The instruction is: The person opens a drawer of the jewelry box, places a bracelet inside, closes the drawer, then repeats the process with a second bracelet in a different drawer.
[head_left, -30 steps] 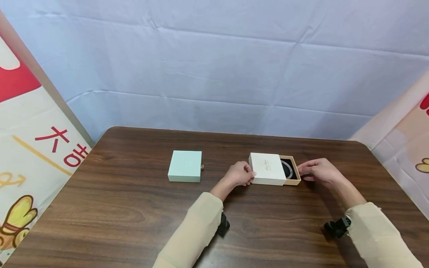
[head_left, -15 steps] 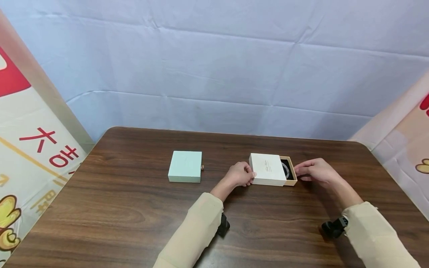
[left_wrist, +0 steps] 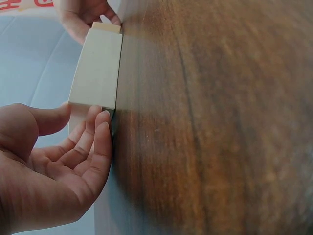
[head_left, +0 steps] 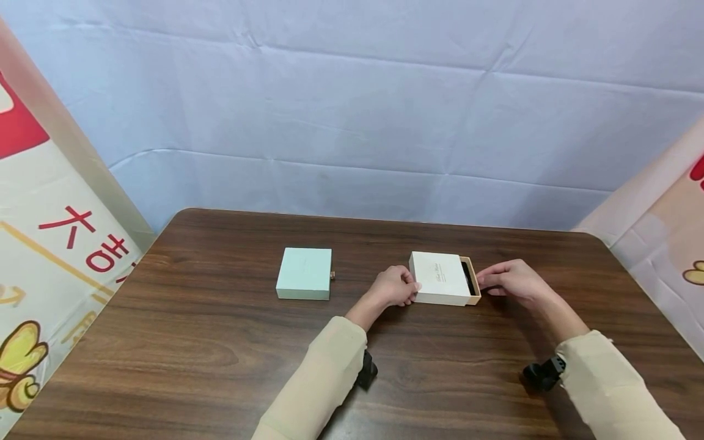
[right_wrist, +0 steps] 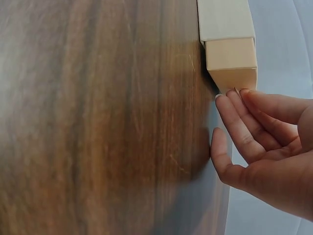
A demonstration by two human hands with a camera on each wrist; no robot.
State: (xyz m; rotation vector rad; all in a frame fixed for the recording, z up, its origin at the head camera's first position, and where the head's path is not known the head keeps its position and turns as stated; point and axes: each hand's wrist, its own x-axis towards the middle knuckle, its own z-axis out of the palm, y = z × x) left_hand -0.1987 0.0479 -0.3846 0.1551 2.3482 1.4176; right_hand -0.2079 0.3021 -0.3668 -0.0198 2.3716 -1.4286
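Note:
A white drawer-style gift box with small lettering on its lid lies on the table. Its tan inner drawer sticks out a little on the right, with a strip of black lining showing. My left hand holds the sleeve's left end, thumb at the top edge and fingertips against the end face. At the drawer's outer end, the thumb and fingertips of my right hand pinch a thin tab. The bracelet-like ring inside is hidden now.
To the left on the wooden table rests a mint-green box with a small brown pull tab on its right side. A pale cloth hangs behind the table, and printed banners stand at both sides.
My right hand has moved left, sliding the drawer further into the white sleeve. The silvery ring inside has gone out of sight. My left hand has stayed at the sleeve's left end.

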